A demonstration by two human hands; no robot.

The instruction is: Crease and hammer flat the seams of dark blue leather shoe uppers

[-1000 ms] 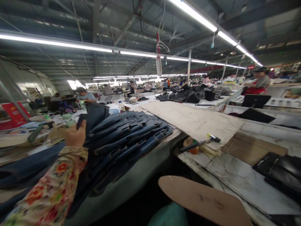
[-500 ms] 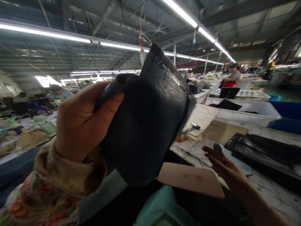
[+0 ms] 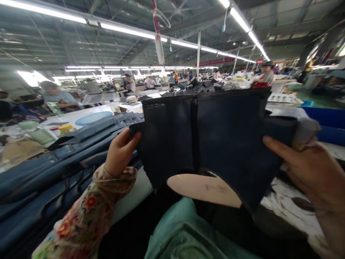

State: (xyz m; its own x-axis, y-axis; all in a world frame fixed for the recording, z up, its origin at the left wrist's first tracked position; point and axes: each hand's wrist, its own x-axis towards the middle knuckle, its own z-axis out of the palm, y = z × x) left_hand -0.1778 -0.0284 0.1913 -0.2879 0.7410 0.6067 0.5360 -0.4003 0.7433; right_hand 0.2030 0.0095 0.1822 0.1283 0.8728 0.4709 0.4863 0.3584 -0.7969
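Note:
A dark blue leather panel (image 3: 226, 133) is spread out in front of me, held up between both hands. Down its middle runs a black seam, and its lower edge curves inward. My left hand (image 3: 121, 149) pinches the left edge between thumb and fingers. At the right edge my right hand (image 3: 304, 162) grips the panel, thumb in front; its other fingers are mostly behind the material. Below the curved edge a flat tan board (image 3: 202, 187) shows, partly covered by the panel. A green cloth (image 3: 183, 233) lies over my lap.
To the left lies a row of stacked dark blue leather pieces (image 3: 88, 162). Beyond them are a yellow-lidded jar (image 3: 65, 129) and a light blue round tray (image 3: 93, 117). A blue bin (image 3: 327, 111) stands at right. People work farther back.
The panel was folded in my left hand and is now opened out flat. My right hand, free and spread before, has come up and taken the right edge.

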